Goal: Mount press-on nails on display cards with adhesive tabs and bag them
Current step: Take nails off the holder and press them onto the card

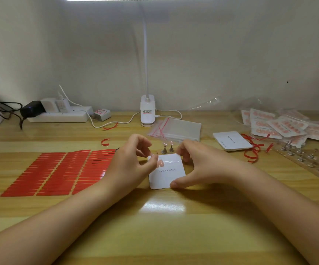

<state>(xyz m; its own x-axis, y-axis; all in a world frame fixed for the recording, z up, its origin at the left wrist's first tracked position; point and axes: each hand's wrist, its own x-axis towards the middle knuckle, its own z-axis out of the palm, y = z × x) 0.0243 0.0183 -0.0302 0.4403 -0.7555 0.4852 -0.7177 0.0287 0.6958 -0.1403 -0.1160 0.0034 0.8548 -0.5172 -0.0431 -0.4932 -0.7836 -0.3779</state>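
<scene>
One nail on the card so far, mounting step in hand.
Display card point(167, 172) lies flat at table centre, printed "Handmade Nail"; pink nail point(160, 163) sits at its 10 o'clock on the clear tape strip point(171, 161). Left hand point(133, 161): thumb and forefinger pinched at that nail, likely pressing it down. Right hand point(198, 161): spread, fingers and thumb bracing the card's edges at 2 and 5 o'clock. Next: fetch another nail from the stands point(167, 149) at 12, seat it beside the first. Bags point(179, 129) further back at 12.
</scene>
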